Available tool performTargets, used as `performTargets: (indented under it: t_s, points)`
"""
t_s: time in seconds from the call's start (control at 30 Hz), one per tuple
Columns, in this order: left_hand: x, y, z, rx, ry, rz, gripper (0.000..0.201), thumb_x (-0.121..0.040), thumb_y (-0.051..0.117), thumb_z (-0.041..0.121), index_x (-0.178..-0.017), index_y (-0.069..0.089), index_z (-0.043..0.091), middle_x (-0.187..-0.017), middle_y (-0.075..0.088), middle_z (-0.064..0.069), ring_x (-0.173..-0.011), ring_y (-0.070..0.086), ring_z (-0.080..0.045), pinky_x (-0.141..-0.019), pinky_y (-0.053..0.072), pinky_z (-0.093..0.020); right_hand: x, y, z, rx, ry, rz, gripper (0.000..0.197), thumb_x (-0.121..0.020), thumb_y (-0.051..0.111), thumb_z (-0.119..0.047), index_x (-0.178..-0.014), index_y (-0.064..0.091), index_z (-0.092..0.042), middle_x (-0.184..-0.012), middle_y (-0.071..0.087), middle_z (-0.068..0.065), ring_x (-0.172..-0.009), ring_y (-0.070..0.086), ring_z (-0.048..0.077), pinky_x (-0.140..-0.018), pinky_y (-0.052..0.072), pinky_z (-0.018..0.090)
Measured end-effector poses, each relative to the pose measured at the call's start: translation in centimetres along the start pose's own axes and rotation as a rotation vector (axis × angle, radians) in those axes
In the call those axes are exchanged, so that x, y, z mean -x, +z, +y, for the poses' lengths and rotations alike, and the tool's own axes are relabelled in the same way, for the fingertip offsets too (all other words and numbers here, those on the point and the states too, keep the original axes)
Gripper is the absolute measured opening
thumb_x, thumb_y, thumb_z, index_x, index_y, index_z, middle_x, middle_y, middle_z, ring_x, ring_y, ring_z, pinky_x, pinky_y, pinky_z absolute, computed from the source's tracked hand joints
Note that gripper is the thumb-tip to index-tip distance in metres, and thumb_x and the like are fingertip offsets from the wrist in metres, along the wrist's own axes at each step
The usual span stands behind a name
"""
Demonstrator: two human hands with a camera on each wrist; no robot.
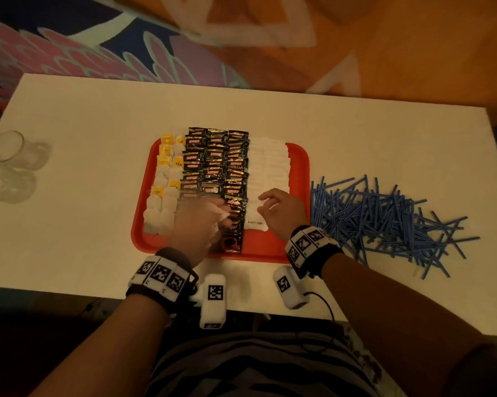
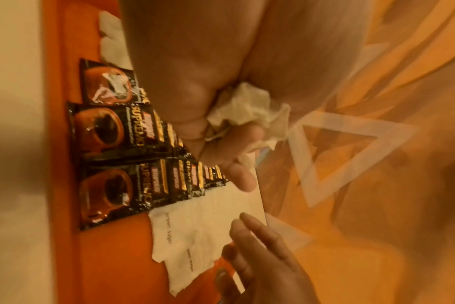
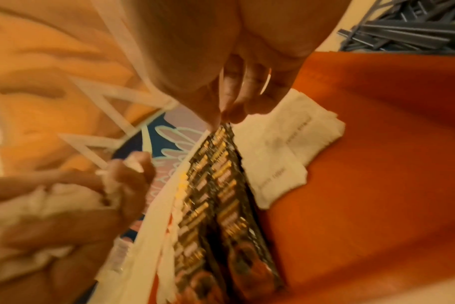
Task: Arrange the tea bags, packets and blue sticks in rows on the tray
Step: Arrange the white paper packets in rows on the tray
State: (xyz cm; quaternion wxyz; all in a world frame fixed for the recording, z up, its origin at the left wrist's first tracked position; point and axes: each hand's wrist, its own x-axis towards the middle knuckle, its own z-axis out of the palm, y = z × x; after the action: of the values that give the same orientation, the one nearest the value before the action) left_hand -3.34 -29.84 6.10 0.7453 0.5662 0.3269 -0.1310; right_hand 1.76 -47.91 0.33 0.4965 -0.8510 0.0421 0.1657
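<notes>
Two hands extend white packets (image 1: 267, 167) on tray (image 1: 300, 159).
Grip: left hand (image 1: 197, 224) clamped on spares (image 2: 247, 107); right hand (image 1: 281, 213) apart, pressing row; overlap evenly.

The left hand (image 1: 197, 224) covers the near ends of the black packets (image 1: 214, 167), and its fist hides how many white packets (image 2: 249, 107) it grips. Whether the right hand (image 1: 281, 213) pinches one or only touches, I can't tell. The glasses (image 1: 9, 164) run off the left edge; the sticks (image 3: 408, 30) are cut at the right wrist view's corner.
</notes>
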Motion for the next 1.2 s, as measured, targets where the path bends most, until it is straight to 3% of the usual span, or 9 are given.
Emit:
performTargets:
  t_s: [0.1, 0.23, 0.37, 0.53, 0.7, 0.83, 1.0, 1.13, 1.2]
  points:
    - [0.1, 1.7, 0.4, 0.028, 0.014, -0.06, 0.021, -0.1, 0.044, -0.005, -0.114, 0.054, 0.007, -0.095, 0.074, -0.01, -0.078, 0.073, -0.018, -0.034, 0.031, -0.019, 0.0, -1.7, -2.2, -0.046, -0.053, -0.018, 0.006, -0.085, 0.071, -0.015, -0.09, 0.07, -0.017, -0.084, 0.067, -0.007, -0.067, 0.06, -0.001, -0.059, 0.046, 0.011]
    - [0.4, 4.2, 1.0, 0.011, 0.035, -0.153, 0.021, -0.102, 0.046, 0.0, -0.119, 0.046, 0.012, -0.101, 0.074, -0.013, -0.093, 0.074, -0.022, -0.038, 0.036, -0.02, 0.6, -4.2, -5.1, -0.152, -0.069, -0.094, 0.004, -0.085, 0.073, -0.021, -0.081, 0.071, -0.019, -0.078, 0.067, -0.013, -0.072, 0.063, 0.003, -0.066, 0.049, 0.02]
    - [0.7, 6.2, 1.1, -0.141, 0.062, -0.199, 0.033, -0.095, 0.061, 0.004, -0.123, 0.047, 0.016, -0.089, 0.066, -0.008, -0.063, 0.061, -0.014, -0.047, 0.04, -0.026, 1.1, -5.9, -6.4, -0.045, -0.084, -0.17, 0.004, -0.082, 0.076, -0.019, -0.079, 0.076, -0.015, -0.072, 0.072, -0.007, -0.065, 0.069, 0.011, -0.067, 0.057, 0.026]
    - [1.0, 7.6, 1.4, -0.171, 0.036, -0.264, 0.032, -0.096, 0.058, 0.002, -0.124, 0.049, 0.015, -0.101, 0.072, -0.005, -0.079, 0.074, -0.012, -0.045, 0.046, -0.022, 1.0, -8.0, -6.7, -0.003, -0.087, -0.13, 0.006, -0.09, 0.067, -0.015, -0.089, 0.071, -0.01, -0.079, 0.064, -0.01, -0.073, 0.061, 0.008, -0.06, 0.048, 0.012]
    - [0.6, 7.2, 1.6, -0.169, 0.079, -0.177, 0.022, -0.094, 0.066, 0.025, -0.112, 0.067, 0.014, -0.095, 0.075, -0.004, -0.087, 0.072, -0.018, -0.073, 0.047, -0.039, 0.6, -9.3, -6.3, 0.154, -0.108, -0.145, 0.012, -0.094, 0.056, -0.016, -0.087, 0.064, -0.02, -0.073, 0.059, -0.017, -0.061, 0.058, 0.004, -0.061, 0.048, 0.02]
    - [0.2, 7.3, 1.8, -0.2, 0.131, -0.08, 0.01, -0.09, 0.072, 0.021, -0.096, 0.072, 0.014, -0.078, 0.071, -0.003, -0.074, 0.066, -0.015, -0.067, 0.046, -0.035, 0.9, -9.2, -6.0, 0.025, -0.074, -0.105, 0.009, -0.094, 0.06, -0.023, -0.086, 0.064, -0.022, -0.069, 0.061, -0.012, -0.055, 0.06, 0.01, -0.052, 0.047, 0.019]
    - [-0.3, 7.2, 1.5, -0.11, 0.151, 0.006, 0.016, -0.094, 0.067, 0.015, -0.108, 0.067, 0.008, -0.085, 0.07, -0.007, -0.066, 0.065, -0.011, -0.047, 0.046, -0.025, 1.1, -8.3, -5.2, -0.494, 0.144, 0.154, 0.013, -0.094, 0.063, -0.028, -0.092, 0.064, -0.015, -0.076, 0.068, 0.002, -0.066, 0.064, 0.013, -0.059, 0.05, 0.028]
    - [-0.3, 7.2, 1.3, -0.131, 0.182, -0.002, 0.01, -0.096, 0.064, 0.015, -0.104, 0.068, 0.011, -0.088, 0.071, -0.005, -0.069, 0.066, -0.012, -0.044, 0.045, -0.021, 1.4, -7.6, -5.1, -0.6, 0.264, -0.159, 0.038, -0.082, 0.077, -0.032, -0.113, 0.064, -0.013, -0.108, 0.071, 0.004, -0.1, 0.067, 0.019, -0.076, 0.056, 0.034]
    - [-0.2, 7.1, 1.2, -0.143, 0.187, 0.004, 0.005, -0.097, 0.063, 0.014, -0.097, 0.067, 0.016, -0.087, 0.07, -0.004, -0.069, 0.064, -0.012, -0.045, 0.046, -0.021, 1.5, -7.4, -5.2, -0.588, 0.239, -0.205, 0.032, -0.08, 0.079, -0.017, -0.108, 0.065, -0.009, -0.1, 0.073, 0.005, -0.091, 0.069, 0.017, -0.074, 0.054, 0.033]
